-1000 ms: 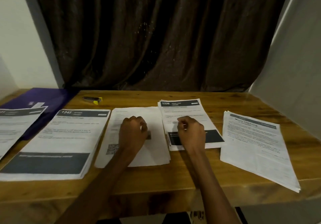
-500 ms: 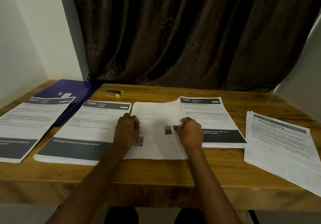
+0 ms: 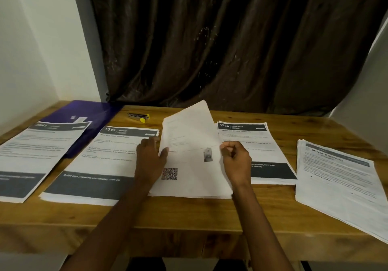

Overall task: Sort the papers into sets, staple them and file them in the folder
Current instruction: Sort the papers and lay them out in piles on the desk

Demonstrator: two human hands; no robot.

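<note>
A white paper set (image 3: 189, 144) with a QR code and a small photo is in the middle of the wooden table (image 3: 189, 214). Its far end is tilted up off the table. My left hand (image 3: 150, 159) grips its left edge, thumb on top. My right hand (image 3: 236, 161) pinches its right edge. Other paper sets lie flat: "2641" (image 3: 35, 155) far left, "1345" (image 3: 105, 161) beside it, "1226" (image 3: 260, 144) to the right, and a "Mirror Cleaning" stack (image 3: 340, 178) far right. A purple folder (image 3: 88, 115) lies at the back left, partly under the "2641" set. A black and yellow stapler (image 3: 139, 116) sits behind the papers.
A dark brown curtain (image 3: 231, 39) hangs right behind the table. White walls close in on the left and right. The table's front edge runs just below the papers.
Both hands moved from on top of the middle papers to their side edges and took hold. The far end of the middle set has risen off the table.
</note>
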